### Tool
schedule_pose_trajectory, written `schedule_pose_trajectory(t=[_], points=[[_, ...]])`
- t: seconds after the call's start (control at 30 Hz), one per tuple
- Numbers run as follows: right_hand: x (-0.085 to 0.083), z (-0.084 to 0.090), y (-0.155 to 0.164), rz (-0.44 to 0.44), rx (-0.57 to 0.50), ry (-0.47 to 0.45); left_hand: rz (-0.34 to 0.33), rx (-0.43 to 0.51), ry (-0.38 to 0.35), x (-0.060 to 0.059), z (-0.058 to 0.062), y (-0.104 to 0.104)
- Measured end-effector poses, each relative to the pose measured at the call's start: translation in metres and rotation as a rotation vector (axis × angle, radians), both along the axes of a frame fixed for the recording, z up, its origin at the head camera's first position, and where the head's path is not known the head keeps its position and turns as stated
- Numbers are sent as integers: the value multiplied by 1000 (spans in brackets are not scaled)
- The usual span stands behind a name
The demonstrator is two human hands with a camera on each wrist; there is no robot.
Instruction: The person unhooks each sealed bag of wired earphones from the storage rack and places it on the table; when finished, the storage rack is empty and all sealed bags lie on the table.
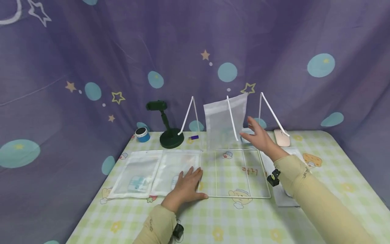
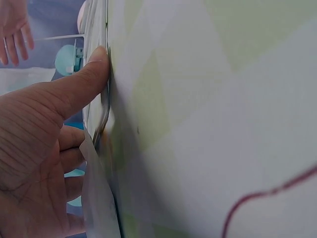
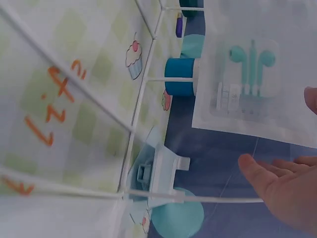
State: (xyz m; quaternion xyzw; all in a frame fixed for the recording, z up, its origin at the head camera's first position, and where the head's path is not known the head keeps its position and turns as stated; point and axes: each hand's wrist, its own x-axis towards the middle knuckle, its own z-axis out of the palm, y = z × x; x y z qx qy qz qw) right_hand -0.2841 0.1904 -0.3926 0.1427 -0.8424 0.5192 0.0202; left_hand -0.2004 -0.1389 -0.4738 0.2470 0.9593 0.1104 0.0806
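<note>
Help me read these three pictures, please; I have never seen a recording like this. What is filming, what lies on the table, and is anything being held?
No machine here: a person works with two bare hands and wears three cameras. The wide picture comes from the head, looking down at a table with a checked cloth. The two close pictures come from the wrists, so they look tilted.

The left hand lies flat on clear pouches beside a white wire rack; its wrist view shows the thumb pressing that edge. The right hand is open and touches or nearly touches a frosted bag propped upright in the rack; nothing is in its grip. The right wrist view shows teal earphones inside that bag.

Behind stand a green phone stand and a blue can.
</note>
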Motion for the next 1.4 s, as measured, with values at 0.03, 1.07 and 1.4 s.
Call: schedule_pose_trajectory(t=[0.03,1.07,1.4], points=[[-2,0,-1,-5,-14,-11,-1,3,1,0,0,1],[11,-1,3,-62,-9,118,8,-4,-6,0,-3,2],[35,3,3,-36,-86,107,-8,21,-2,1,1,0]])
